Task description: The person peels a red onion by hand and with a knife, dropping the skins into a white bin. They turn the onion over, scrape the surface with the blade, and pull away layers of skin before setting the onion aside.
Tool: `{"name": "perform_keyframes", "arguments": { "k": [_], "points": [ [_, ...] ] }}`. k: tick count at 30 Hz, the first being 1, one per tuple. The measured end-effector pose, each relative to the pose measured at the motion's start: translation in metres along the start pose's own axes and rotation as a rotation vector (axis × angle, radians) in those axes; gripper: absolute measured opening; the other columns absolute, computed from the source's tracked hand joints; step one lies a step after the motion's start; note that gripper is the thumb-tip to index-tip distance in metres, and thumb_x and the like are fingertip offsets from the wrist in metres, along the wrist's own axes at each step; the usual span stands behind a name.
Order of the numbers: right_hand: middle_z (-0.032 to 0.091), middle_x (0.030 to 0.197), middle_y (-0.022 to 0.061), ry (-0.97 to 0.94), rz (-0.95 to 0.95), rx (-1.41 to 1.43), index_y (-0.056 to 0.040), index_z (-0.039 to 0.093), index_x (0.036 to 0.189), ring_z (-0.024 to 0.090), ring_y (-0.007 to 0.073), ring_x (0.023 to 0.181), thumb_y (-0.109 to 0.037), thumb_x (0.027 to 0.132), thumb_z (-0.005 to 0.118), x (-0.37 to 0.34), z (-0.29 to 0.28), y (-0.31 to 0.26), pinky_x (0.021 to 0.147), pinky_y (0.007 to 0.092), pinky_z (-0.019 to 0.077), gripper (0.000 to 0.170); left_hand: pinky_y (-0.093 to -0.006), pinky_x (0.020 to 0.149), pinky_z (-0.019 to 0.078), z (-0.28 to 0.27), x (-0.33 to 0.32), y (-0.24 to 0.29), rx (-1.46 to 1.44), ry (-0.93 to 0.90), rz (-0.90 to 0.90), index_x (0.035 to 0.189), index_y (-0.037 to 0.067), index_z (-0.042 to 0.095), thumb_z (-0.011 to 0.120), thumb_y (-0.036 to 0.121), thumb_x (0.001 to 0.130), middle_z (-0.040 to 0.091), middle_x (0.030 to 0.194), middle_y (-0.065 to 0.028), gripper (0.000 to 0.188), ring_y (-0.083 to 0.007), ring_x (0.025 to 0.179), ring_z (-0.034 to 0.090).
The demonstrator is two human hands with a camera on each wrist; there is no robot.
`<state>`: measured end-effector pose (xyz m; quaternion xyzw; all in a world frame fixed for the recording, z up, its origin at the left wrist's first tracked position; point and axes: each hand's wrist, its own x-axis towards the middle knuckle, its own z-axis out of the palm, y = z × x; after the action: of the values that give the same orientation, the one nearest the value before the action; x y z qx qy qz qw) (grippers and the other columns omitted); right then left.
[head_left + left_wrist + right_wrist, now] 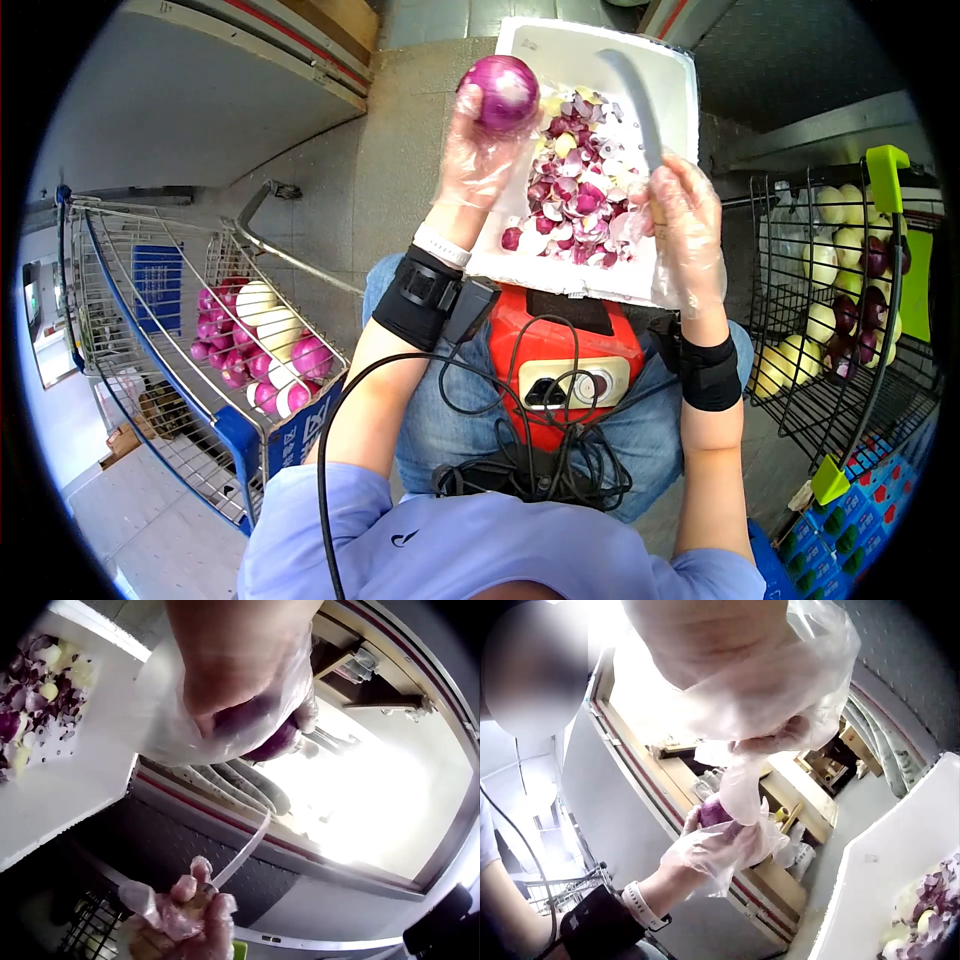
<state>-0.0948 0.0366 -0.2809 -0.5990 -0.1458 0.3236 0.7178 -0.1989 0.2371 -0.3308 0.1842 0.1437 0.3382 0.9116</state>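
My left hand, in a clear plastic glove, grips a peeled-looking purple onion over the left edge of a white foam box. Purple and pale onion skins lie heaped inside the box. The right hand, gloved too, holds a knife by its handle at the box's right side, its long curved blade pointing away from me. In the left wrist view, the knife blade rises from the right fingers. The right wrist view shows the onion partly covered by the left hand.
On the left stands a wire shopping cart with purple and white onions. A black wire basket with more onions is at the right. Between the legs sits a red case draped with black cables.
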Motion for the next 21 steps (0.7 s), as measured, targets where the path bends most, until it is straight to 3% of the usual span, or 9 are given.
{"name": "perform_keyframes", "arguments": {
  "k": [2,4,6,7,8,9,12,18,21],
  "points": [
    [0.064,0.080,0.0037,-0.102,0.039,-0.092,0.0007,0.055,0.113,0.050,0.0025,0.055,-0.018,0.092,0.060,0.006,-0.009,-0.007,0.050,0.0162,0.0394,0.028,-0.0445,0.104,0.0423,0.013,-0.006,-0.006,0.159,-0.034,0.051,0.126,0.005,0.046,0.075,0.029,0.077,0.051,0.123,-0.0147,0.062,-0.0303,0.116,0.050],
    [0.066,0.084,0.0050,-0.072,-0.001,-0.076,0.0005,0.056,0.113,0.052,0.0022,0.056,-0.018,0.091,0.061,0.006,-0.003,-0.004,0.049,0.0163,0.0400,0.029,-0.0391,0.101,0.0451,0.018,-0.013,-0.011,0.476,-0.084,0.065,0.130,0.010,0.036,0.078,0.023,0.074,0.048,0.123,-0.0115,0.071,-0.0256,0.113,0.052],
    [0.068,0.098,0.0118,-0.076,0.027,-0.043,0.0007,0.056,0.114,0.049,0.0016,0.057,-0.027,0.089,0.065,0.010,-0.001,0.003,0.051,0.0149,0.0390,0.038,-0.0381,0.099,0.0461,0.029,-0.024,-0.027,0.563,-0.132,0.036,0.131,0.010,0.032,0.080,0.017,0.072,0.046,0.123,-0.0104,0.076,-0.0234,0.112,0.053],
    [0.067,0.092,0.0096,-0.074,0.052,-0.009,0.0000,0.057,0.113,0.049,0.0020,0.056,-0.027,0.089,0.065,0.011,0.001,0.008,0.050,0.0154,0.0390,0.037,-0.0347,0.089,0.0513,0.027,-0.027,-0.035,0.570,-0.113,0.001,0.129,0.011,0.032,0.080,0.007,0.070,0.043,0.124,-0.0116,0.076,-0.0225,0.110,0.052],
    [0.067,0.086,0.0074,-0.073,0.076,0.026,-0.0007,0.057,0.111,0.050,0.0024,0.056,-0.027,0.089,0.065,0.011,0.002,0.010,0.050,0.0160,0.0391,0.035,-0.0354,0.093,0.0489,0.021,-0.028,-0.044,0.604,-0.191,0.006,0.130,0.012,0.032,0.078,0.004,0.071,0.042,0.125,-0.0109,0.075,-0.0217,0.111,0.051],
    [0.061,0.071,0.0010,-0.090,0.100,-0.074,-0.0029,0.058,0.108,0.050,0.0030,0.054,-0.028,0.088,0.066,0.008,0.003,0.003,0.048,0.0166,0.0390,0.032,-0.0365,0.096,0.0469,0.022,-0.030,-0.048,0.579,-0.227,-0.020,0.131,0.012,0.032,0.076,0.004,0.073,0.042,0.125,-0.0102,0.073,-0.0216,0.112,0.050],
    [0.052,0.062,-0.0035,-0.045,0.151,-0.027,-0.0052,0.058,0.104,0.050,0.0036,0.053,-0.030,0.086,0.068,0.011,-0.007,0.009,0.047,0.0164,0.0380,0.032,-0.0394,0.103,0.0406,0.029,-0.034,-0.045,0.392,-0.243,-0.170,0.133,0.013,0.035,0.068,0.008,0.080,0.041,0.128,-0.0091,0.062,-0.0223,0.116,0.048],
    [0.052,0.064,-0.0043,-0.115,0.120,0.031,-0.0048,0.058,0.105,0.046,0.0029,0.051,-0.029,0.084,0.070,0.016,-0.011,0.002,0.047,0.0169,0.0363,0.034,-0.0416,0.103,0.0412,0.040,-0.031,-0.034,0.392,-0.360,-0.209,0.132,0.012,0.038,0.070,0.016,0.081,0.044,0.126,-0.0093,0.061,-0.0236,0.120,0.045],
    [0.055,0.072,-0.0028,-0.174,0.132,-0.004,-0.0016,0.057,0.110,0.046,0.0035,0.052,-0.023,0.084,0.069,0.016,-0.015,0.006,0.048,0.0171,0.0370,0.035,-0.0399,0.099,0.0449,0.033,-0.035,-0.031,0.327,-0.262,-0.334,0.132,0.011,0.038,0.073,0.017,0.078,0.046,0.124,-0.0101,0.064,-0.0230,0.119,0.046]
  ]
}}
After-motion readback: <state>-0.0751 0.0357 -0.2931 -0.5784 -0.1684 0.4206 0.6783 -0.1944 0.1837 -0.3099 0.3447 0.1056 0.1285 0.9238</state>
